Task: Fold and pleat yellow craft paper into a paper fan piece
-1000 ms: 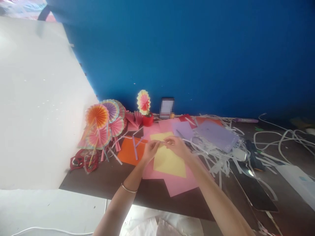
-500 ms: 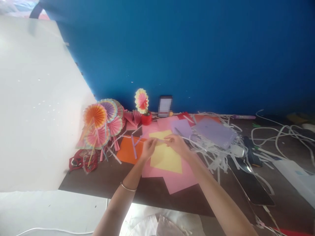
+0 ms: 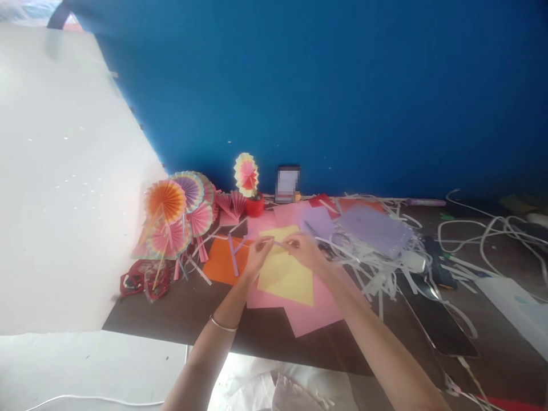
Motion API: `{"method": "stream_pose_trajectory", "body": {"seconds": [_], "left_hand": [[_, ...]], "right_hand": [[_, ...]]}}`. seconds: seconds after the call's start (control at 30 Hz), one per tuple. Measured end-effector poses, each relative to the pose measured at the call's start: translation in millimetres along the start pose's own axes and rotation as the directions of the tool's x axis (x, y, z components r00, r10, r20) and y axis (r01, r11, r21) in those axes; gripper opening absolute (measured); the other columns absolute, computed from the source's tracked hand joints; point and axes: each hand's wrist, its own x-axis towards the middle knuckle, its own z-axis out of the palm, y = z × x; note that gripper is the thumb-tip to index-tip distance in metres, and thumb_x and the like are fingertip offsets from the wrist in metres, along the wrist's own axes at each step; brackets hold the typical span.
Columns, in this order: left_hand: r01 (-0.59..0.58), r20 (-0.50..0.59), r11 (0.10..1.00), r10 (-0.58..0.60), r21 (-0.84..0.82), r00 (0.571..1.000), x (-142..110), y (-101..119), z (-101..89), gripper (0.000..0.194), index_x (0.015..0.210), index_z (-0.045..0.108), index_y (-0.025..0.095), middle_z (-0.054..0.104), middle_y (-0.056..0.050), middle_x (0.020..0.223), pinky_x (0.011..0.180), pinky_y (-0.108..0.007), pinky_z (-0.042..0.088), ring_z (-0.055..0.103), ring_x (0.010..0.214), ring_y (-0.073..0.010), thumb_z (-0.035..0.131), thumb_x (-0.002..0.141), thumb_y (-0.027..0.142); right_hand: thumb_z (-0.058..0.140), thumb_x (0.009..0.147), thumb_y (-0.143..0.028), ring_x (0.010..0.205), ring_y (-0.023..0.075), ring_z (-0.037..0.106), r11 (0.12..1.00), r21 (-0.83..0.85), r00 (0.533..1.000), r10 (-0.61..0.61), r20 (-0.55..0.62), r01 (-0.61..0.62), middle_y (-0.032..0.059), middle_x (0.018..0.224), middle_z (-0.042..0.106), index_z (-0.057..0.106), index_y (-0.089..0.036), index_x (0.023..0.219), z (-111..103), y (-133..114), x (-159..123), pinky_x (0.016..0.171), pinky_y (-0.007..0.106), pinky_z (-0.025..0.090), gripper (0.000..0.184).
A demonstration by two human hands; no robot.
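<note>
My left hand (image 3: 258, 253) and my right hand (image 3: 303, 249) face each other over a yellow paper sheet (image 3: 286, 279). Between them runs a thin purple paper strip (image 3: 280, 244), with one end pinched in the fingers of each hand. Beneath the yellow sheet lie pink sheets (image 3: 317, 319). An orange sheet (image 3: 220, 262) is beside my left hand, with narrow purple strips (image 3: 233, 257) lying across it. Behind my right hand rests a purple sheet (image 3: 315, 221).
Pleated paper fans (image 3: 165, 201) cluster at the left, near a red pot (image 3: 255, 205) holding another fan. White paper strips (image 3: 377, 279), a dark phone (image 3: 443, 322) and white cables (image 3: 483, 231) cover the right side. A blue wall (image 3: 325, 103) rises behind the table.
The yellow sheet has shifted slightly left and toward me. My hands stay close together, with the purple strip between them at a slightly different tilt.
</note>
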Motion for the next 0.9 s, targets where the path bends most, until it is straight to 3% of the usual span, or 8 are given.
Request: {"method": "stream_pose_trajectory", "body": {"seconds": [0.1, 0.27, 0.5, 0.7, 0.9], "left_hand": [[-0.022, 0.083, 0.998, 0.017, 0.055, 0.996, 3.6, -5.9, 1.8, 0.032, 0.081, 0.07, 0.015, 0.066, -0.006, 0.078, 0.066, -0.026, 0.043, 0.058, 0.074, -0.0167, 0.069, 0.066, 0.043], [-0.04, 0.117, 0.996, 0.03, 0.078, 0.993, 8.5, -17.2, 0.3, 0.034, 0.06, 0.067, 0.013, 0.055, 0.0, 0.055, 0.052, -0.023, 0.035, 0.048, 0.055, -0.0109, 0.067, 0.067, 0.047], [-0.057, 0.116, 0.998, 0.057, 0.001, 0.992, 4.5, -9.7, -2.3, 0.034, 0.053, 0.061, 0.014, 0.042, 0.004, 0.048, 0.047, -0.023, 0.025, 0.033, 0.047, -0.0067, 0.07, 0.064, 0.045], [-0.038, 0.091, 0.999, 0.039, -0.015, 0.995, 3.7, -8.1, -1.9, 0.035, 0.053, 0.06, 0.014, 0.042, 0.003, 0.049, 0.046, -0.024, 0.026, 0.033, 0.048, -0.007, 0.072, 0.062, 0.046], [-0.011, 0.104, 0.999, 0.015, -0.032, 0.994, 3.4, -5.2, -1.3, 0.038, 0.049, 0.055, 0.014, 0.038, 0.005, 0.048, 0.045, -0.023, 0.023, 0.03, 0.047, -0.0058, 0.072, 0.061, 0.045]], "right_hand": [[0.053, 0.081, -0.033, 0.065, 0.0154, 0.058, 0.999, -0.014, 0.999, -0.038, -0.005, 0.037, 0.0055, 0.076, 0.064, 0.064, -0.017, 0.067, 1.2, -3.3, -2.7, 0.062, 0.027, 0.045, 0.024], [0.055, 0.079, -0.025, 0.076, 0.0171, 0.06, 0.999, -0.037, 0.999, -0.039, -0.005, 0.039, 0.0059, 0.08, 0.064, 0.063, -0.017, 0.072, 2.5, -2.3, -3.7, 0.069, 0.028, 0.046, 0.014], [0.061, 0.076, -0.032, 0.075, 0.0173, 0.062, 0.994, -0.095, 0.999, 0.05, -0.018, -0.051, 0.0087, 0.097, 0.065, 0.065, -0.017, 0.089, -4.6, 0.9, -7.7, 0.069, 0.029, 0.048, 0.021], [0.061, 0.076, -0.033, 0.083, 0.0209, 0.063, 0.989, -0.137, 0.998, 0.053, 0.019, -0.05, 0.0084, 0.093, 0.068, 0.067, -0.018, 0.08, -10.3, 4.5, -8.8, 0.073, 0.032, 0.047, 0.017], [0.059, 0.076, -0.027, 0.075, 0.0191, 0.064, 0.991, -0.114, 0.997, 0.07, 0.028, -0.067, 0.0071, 0.088, 0.07, 0.068, -0.018, 0.08, -14.8, 1.6, -10.8, 0.066, 0.028, 0.048, 0.013]]}}
